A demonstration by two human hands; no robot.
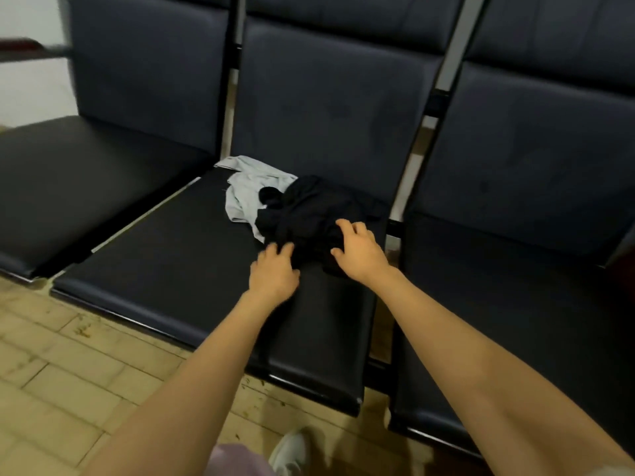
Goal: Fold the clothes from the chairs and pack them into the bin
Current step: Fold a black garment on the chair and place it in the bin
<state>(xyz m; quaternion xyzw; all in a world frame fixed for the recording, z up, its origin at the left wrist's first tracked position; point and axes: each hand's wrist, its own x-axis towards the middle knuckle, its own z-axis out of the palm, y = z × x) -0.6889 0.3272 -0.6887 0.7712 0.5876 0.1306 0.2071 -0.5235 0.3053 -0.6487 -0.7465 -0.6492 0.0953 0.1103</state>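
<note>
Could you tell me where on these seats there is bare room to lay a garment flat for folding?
The left seat and right seat look bare. On the middle seat, the front and left are free; its rear right is crowded by the grey garment, black garment, left hand and right hand.

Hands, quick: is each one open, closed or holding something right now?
Left hand: blurred, fingertips at the edge of the black garment; grip cannot be told.
Right hand: open, fingers spread, resting on the black garment.
</note>
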